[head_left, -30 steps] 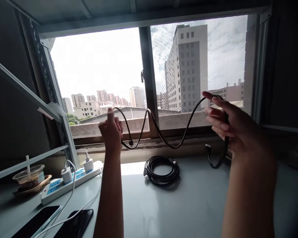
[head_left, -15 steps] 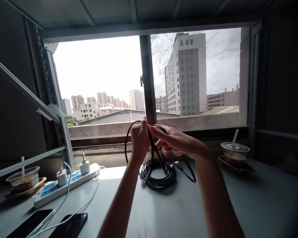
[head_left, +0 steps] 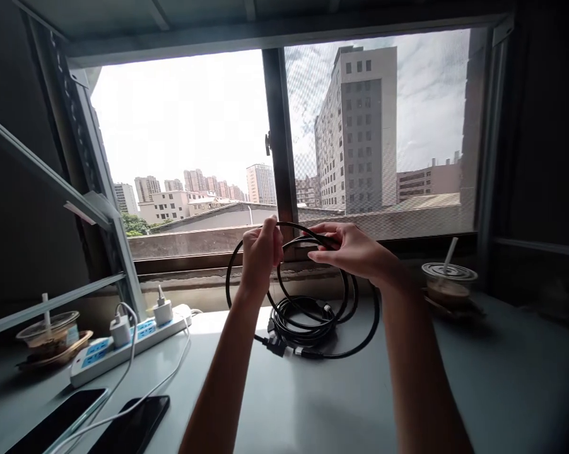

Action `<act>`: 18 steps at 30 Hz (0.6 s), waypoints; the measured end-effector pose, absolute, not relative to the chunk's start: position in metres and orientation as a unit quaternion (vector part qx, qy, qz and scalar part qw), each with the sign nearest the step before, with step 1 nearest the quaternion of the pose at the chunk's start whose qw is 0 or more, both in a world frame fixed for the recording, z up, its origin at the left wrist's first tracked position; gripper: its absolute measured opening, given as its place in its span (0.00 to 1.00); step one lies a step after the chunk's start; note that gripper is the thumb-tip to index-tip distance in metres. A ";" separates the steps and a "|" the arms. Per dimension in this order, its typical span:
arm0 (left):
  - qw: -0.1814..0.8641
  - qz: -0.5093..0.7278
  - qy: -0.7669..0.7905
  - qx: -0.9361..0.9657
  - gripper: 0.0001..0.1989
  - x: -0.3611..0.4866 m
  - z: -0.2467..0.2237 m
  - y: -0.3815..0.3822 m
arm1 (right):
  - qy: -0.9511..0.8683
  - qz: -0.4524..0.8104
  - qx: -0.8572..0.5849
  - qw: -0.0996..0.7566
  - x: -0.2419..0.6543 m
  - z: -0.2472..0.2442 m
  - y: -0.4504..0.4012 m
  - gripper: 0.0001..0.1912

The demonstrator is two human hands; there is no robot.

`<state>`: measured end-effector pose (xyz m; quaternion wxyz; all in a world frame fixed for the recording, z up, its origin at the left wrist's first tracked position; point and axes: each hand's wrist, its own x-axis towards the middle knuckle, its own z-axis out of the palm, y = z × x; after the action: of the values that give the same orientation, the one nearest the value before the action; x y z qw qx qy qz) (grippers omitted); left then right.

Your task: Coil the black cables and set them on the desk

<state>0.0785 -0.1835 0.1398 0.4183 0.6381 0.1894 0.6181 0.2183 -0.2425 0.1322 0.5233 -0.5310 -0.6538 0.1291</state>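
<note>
Between my hands hangs a black cable (head_left: 291,225) in loose loops, held above the table. My left hand (head_left: 260,255) is a fist around one stretch of it, thumb on top. Opposite, my right hand (head_left: 351,249) pinches the loops between thumb and fingers. Below them a coil of black cable (head_left: 294,331) lies on the table. A dark plug (head_left: 275,345) and another connector with a pale tip (head_left: 308,353) lie at the coil's near side. Which plug belongs to which cable I cannot tell.
A white power strip (head_left: 133,343) with two chargers stands on the left, near two phones (head_left: 130,425) and white charging cords. Lidded plastic cups with straws stand at the far left (head_left: 48,331) and at the right (head_left: 449,280). Behind the table (head_left: 341,410) is a window.
My hands have moved apart, and the cable between them has spread into wider loops. The connector that hung at the right is now lower, at the coil's near side.
</note>
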 end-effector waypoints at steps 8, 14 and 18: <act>0.359 0.588 0.208 0.694 0.08 0.063 0.149 -0.203 | -0.542 -0.017 -0.520 0.660 0.229 0.133 -0.234 0.24; 0.169 0.574 0.244 0.763 0.29 0.068 0.138 -0.190 | -0.572 -0.149 -0.485 0.645 0.232 0.133 -0.235 0.21; 0.165 0.527 0.236 0.800 0.36 0.080 0.123 -0.169 | -0.577 -0.204 -0.452 0.649 0.226 0.135 -0.236 0.18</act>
<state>0.0798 -0.1691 0.1229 0.1655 0.7996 0.2364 0.5267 0.2263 -0.2363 0.1346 0.6495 -0.4520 -0.5766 -0.2035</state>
